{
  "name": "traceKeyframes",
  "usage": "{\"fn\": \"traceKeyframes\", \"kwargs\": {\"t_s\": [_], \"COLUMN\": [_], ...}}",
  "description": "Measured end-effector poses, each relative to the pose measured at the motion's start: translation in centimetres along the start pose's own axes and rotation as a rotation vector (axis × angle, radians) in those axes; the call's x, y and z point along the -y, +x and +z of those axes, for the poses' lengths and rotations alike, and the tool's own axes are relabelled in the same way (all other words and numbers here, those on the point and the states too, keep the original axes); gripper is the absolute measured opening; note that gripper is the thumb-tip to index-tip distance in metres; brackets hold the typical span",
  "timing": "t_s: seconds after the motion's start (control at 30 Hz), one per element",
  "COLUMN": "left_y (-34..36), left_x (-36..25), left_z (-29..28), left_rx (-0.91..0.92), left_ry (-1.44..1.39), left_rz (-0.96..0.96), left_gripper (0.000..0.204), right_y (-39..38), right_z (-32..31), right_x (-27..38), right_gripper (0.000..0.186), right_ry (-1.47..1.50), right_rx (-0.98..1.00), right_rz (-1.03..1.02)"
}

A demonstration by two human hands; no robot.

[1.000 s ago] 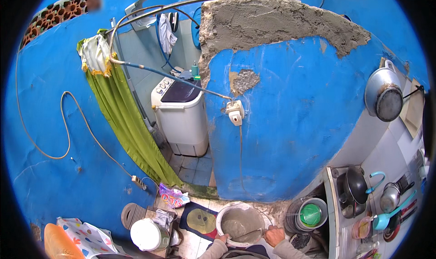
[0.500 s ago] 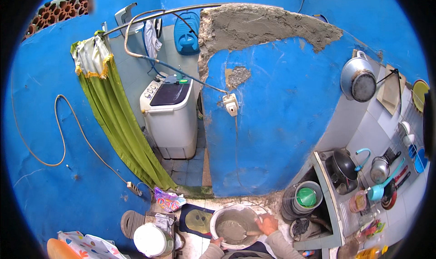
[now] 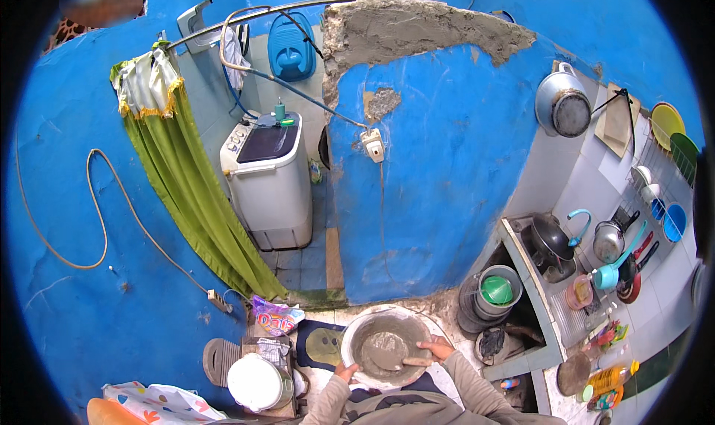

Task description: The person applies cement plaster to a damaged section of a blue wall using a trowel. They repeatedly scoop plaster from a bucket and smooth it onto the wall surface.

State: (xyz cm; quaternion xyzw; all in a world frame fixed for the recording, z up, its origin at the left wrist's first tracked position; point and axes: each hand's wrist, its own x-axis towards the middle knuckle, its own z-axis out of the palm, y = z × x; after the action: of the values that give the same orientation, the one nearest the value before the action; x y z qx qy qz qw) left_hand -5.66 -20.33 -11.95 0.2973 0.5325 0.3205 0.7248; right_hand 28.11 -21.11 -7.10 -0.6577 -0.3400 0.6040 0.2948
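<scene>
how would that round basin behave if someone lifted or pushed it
The basin would probably feel heavy, given the wet-looking grey mix inside. If tilted, the mix might slump sideways, as its surface looks soft and smeared.

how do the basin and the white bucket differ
The basin is wider, the white bucket narrower. The basin is open and holds grey mix; the bucket's top looks covered. The left hand is on the basin's rim, not on the bucket. Both look round.

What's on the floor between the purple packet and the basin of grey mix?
A dark mat with a yellowish middle lies between the packet and the basin; the head view shows it.
</scene>
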Motion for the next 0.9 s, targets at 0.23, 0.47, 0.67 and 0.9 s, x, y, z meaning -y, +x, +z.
{"fn": "traceKeyframes", "kwargs": {"t_s": [0.23,0.47,0.67,0.9], "left_y": [-0.6,-2.6,2.8,-1.0], "left_x": [-4.1,-4.8,9.0,19.8], "left_z": [-1.8,-2.2,-6.0,-8.6], "left_rx": [0.027,-0.023,-0.281,-0.181], "left_ry": [0.414,-0.53,0.739,1.257], "left_rz": [0.188,0.235,0.21,-0.375], "left_gripper": [0.049,0.071,0.062,0.07], "right_y": [-4.6,-6.2,-7.6,-8.1], "right_z": [3.2,4.4,5.0,5.5], "right_x": [3.1,2.3,3.8,2.6], "right_gripper": [0.041,0.036,0.032,0.033], "right_ry": [0.54,0.632,0.764,0.86], "right_rx": [0.115,0.079,-0.023,-0.047], "right_rz": [-0.029,-0.2,-0.272,-0.254]}}
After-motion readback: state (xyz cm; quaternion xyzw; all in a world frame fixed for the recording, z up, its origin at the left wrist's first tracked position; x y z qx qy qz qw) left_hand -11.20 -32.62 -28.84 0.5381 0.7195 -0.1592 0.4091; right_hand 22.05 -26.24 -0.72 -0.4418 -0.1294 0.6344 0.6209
